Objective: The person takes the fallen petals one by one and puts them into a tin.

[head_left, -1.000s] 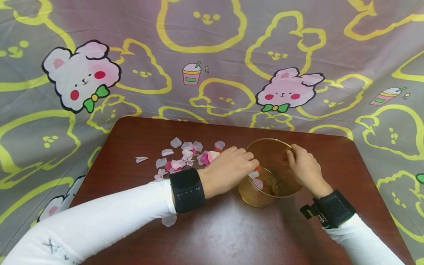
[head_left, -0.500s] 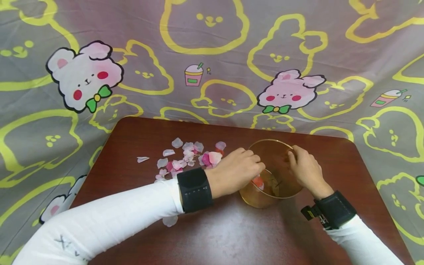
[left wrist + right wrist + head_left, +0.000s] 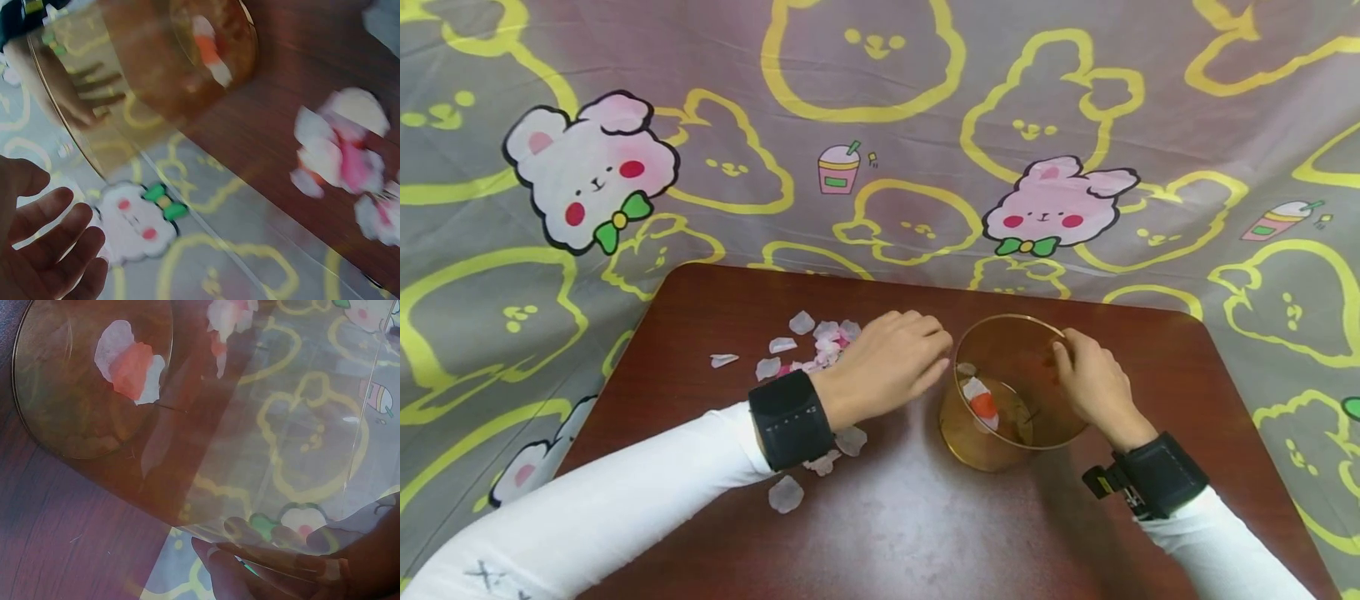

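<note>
While the right hand (image 3: 1093, 383) grips the far-right rim of the amber glass bowl (image 3: 1011, 433) near the middle right of the head view, tilting it toward the person, the left hand (image 3: 887, 362) lies just left of the bowl with fingers loosely extended and holding nothing that shows. It rests over the loose petals (image 3: 820, 342) scattered on the brown table (image 3: 925, 533) at mid-frame; a few more lie below the wrist. Inside the bowl sit an orange petal and white ones (image 3: 979, 398).

From the left wrist view, the left hand's fingers (image 3: 47, 234) in the lower left are relaxed and empty, with the bowl across the upper frame and blurred pink petals at the right edge.

From the right wrist view, fingertips (image 3: 262, 559) at the bottom pinch the transparent wall, and the petals lie in the bowl's base at upper left.

By my reading, the step in hand is gathering another petal; the next move calls for a light pinch on one thin petal and a short carry rightward over the rim.
</note>
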`<action>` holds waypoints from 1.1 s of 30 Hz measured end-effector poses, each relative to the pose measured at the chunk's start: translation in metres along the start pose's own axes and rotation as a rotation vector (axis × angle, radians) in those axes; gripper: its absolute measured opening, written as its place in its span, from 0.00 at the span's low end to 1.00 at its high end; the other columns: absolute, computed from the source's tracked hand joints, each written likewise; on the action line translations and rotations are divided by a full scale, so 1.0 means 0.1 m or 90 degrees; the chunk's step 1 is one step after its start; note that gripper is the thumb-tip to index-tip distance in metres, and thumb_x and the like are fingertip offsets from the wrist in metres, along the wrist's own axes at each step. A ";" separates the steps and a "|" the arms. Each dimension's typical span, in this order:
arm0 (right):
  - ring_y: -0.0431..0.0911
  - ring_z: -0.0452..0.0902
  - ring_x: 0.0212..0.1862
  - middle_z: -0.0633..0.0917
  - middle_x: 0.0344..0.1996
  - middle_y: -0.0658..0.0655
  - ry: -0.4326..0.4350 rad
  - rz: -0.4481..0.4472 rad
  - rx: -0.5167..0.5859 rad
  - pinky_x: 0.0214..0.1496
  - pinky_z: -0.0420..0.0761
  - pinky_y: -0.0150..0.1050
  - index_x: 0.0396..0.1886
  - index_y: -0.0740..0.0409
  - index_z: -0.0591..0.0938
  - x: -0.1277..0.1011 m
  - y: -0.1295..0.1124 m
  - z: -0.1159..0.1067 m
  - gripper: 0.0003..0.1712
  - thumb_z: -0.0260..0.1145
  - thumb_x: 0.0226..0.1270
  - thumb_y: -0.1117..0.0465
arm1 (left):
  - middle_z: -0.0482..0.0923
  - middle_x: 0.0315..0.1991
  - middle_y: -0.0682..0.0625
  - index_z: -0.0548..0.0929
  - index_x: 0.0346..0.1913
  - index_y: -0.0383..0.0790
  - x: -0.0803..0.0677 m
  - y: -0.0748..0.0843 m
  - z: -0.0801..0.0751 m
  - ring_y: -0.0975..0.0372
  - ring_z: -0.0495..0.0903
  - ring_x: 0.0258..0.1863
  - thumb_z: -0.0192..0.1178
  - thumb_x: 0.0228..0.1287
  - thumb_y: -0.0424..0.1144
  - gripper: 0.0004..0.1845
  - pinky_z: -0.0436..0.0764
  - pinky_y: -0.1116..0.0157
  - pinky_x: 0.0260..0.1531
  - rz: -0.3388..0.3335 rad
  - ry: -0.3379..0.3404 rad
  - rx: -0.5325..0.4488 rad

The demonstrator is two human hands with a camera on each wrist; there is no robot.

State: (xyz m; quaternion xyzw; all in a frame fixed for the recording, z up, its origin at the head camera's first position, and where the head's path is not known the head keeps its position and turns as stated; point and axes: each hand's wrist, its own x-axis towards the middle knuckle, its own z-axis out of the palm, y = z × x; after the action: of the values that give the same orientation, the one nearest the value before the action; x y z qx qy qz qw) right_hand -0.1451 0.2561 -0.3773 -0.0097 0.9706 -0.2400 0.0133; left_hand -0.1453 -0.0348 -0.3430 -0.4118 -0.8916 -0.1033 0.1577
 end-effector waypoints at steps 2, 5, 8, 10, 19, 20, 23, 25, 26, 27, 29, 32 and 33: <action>0.48 0.80 0.29 0.87 0.31 0.59 0.000 0.000 0.001 0.25 0.69 0.39 0.44 0.60 0.79 0.00 -0.01 0.00 0.16 0.48 0.82 0.56 | 0.84 0.39 0.52 0.85 0.41 0.45 -0.07 -0.11 -0.03 0.58 0.82 0.41 0.59 0.72 0.42 0.07 0.77 0.62 0.39 -0.027 0.004 0.001; 0.48 0.80 0.28 0.87 0.30 0.59 0.002 -0.003 0.002 0.25 0.68 0.39 0.44 0.60 0.79 0.01 -0.01 0.00 0.16 0.48 0.82 0.56 | 0.85 0.41 0.50 0.86 0.44 0.42 -0.19 -0.28 -0.07 0.57 0.82 0.42 0.61 0.70 0.41 0.08 0.79 0.61 0.40 -0.066 0.010 -0.007; 0.47 0.79 0.27 0.86 0.29 0.59 0.004 -0.003 0.002 0.25 0.68 0.39 0.43 0.60 0.79 0.01 -0.02 0.00 0.16 0.48 0.82 0.56 | 0.86 0.42 0.48 0.86 0.45 0.41 -0.35 -0.44 -0.10 0.56 0.82 0.43 0.63 0.69 0.41 0.09 0.80 0.60 0.41 -0.106 0.013 -0.013; 0.47 0.78 0.27 0.86 0.29 0.58 0.004 -0.001 0.000 0.25 0.67 0.39 0.43 0.60 0.79 0.01 -0.03 0.00 0.16 0.48 0.82 0.56 | 0.86 0.43 0.47 0.87 0.45 0.40 -0.46 -0.52 -0.12 0.54 0.83 0.44 0.63 0.68 0.41 0.09 0.81 0.58 0.45 -0.138 0.004 -0.016; 0.48 0.79 0.27 0.86 0.29 0.59 0.007 0.002 -0.007 0.25 0.68 0.39 0.43 0.59 0.79 -0.01 -0.01 -0.03 0.17 0.47 0.83 0.56 | 0.86 0.46 0.43 0.86 0.48 0.36 -0.78 -0.91 -0.18 0.52 0.83 0.43 0.64 0.68 0.38 0.11 0.84 0.53 0.44 -0.278 -0.027 -0.055; 0.48 0.79 0.27 0.86 0.30 0.59 0.006 0.001 -0.005 0.25 0.68 0.39 0.43 0.60 0.79 -0.01 -0.01 -0.03 0.17 0.47 0.83 0.56 | 0.86 0.46 0.42 0.85 0.48 0.36 -0.82 -0.96 -0.19 0.52 0.83 0.42 0.64 0.68 0.37 0.10 0.83 0.53 0.43 -0.294 -0.025 -0.060; 0.48 0.79 0.27 0.86 0.30 0.59 0.003 -0.001 -0.002 0.25 0.68 0.39 0.43 0.60 0.79 -0.01 -0.01 -0.02 0.17 0.48 0.83 0.56 | 0.85 0.46 0.41 0.85 0.48 0.36 -0.91 -1.10 -0.21 0.51 0.82 0.42 0.63 0.68 0.36 0.09 0.82 0.51 0.42 -0.338 -0.026 -0.059; 0.47 0.78 0.27 0.86 0.29 0.59 0.002 -0.003 -0.003 0.25 0.68 0.39 0.42 0.60 0.79 0.00 0.00 -0.01 0.16 0.48 0.83 0.56 | 0.85 0.46 0.40 0.85 0.48 0.35 -0.98 -1.19 -0.23 0.49 0.83 0.44 0.63 0.68 0.36 0.10 0.82 0.49 0.42 -0.361 -0.031 -0.052; 0.47 0.78 0.26 0.85 0.29 0.59 0.003 -0.004 -0.003 0.25 0.68 0.39 0.42 0.60 0.79 0.00 0.00 -0.01 0.16 0.48 0.82 0.56 | 0.85 0.46 0.40 0.85 0.48 0.35 -1.02 -1.22 -0.23 0.48 0.83 0.44 0.63 0.68 0.35 0.10 0.81 0.48 0.42 -0.372 -0.033 -0.046; 0.47 0.77 0.26 0.85 0.28 0.59 0.003 -0.005 -0.004 0.24 0.67 0.39 0.42 0.60 0.79 0.00 0.00 -0.01 0.16 0.48 0.82 0.56 | 0.85 0.46 0.39 0.85 0.48 0.35 -1.05 -1.26 -0.23 0.48 0.83 0.44 0.63 0.68 0.35 0.10 0.81 0.48 0.41 -0.382 -0.036 -0.043; 0.47 0.76 0.25 0.84 0.28 0.58 0.005 -0.006 -0.005 0.24 0.67 0.39 0.42 0.60 0.79 0.00 0.00 0.00 0.16 0.48 0.82 0.56 | 0.85 0.47 0.38 0.84 0.49 0.34 -1.13 -1.32 -0.22 0.47 0.83 0.44 0.62 0.68 0.35 0.10 0.81 0.47 0.40 -0.400 -0.043 -0.038; 0.47 0.75 0.25 0.84 0.28 0.59 0.005 -0.004 -0.007 0.24 0.66 0.39 0.42 0.60 0.79 0.01 0.00 0.00 0.16 0.48 0.82 0.56 | 0.85 0.46 0.37 0.84 0.49 0.34 -1.26 -1.43 -0.18 0.47 0.82 0.42 0.63 0.68 0.35 0.11 0.81 0.47 0.38 -0.425 -0.058 -0.030; 0.47 0.75 0.26 0.84 0.28 0.59 0.005 -0.004 -0.007 0.24 0.66 0.39 0.42 0.60 0.79 0.01 0.00 0.00 0.16 0.48 0.82 0.56 | 0.84 0.46 0.37 0.83 0.49 0.33 -1.30 -1.46 -0.15 0.47 0.82 0.41 0.62 0.68 0.35 0.11 0.80 0.46 0.38 -0.435 -0.066 -0.029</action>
State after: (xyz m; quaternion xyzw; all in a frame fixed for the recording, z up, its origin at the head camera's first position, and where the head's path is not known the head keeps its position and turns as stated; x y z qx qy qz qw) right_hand -0.1464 0.2562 -0.3777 -0.0119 0.9720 -0.2346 0.0091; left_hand -0.1748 -0.2241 -0.3842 -0.0976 -0.9822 -0.1489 0.0594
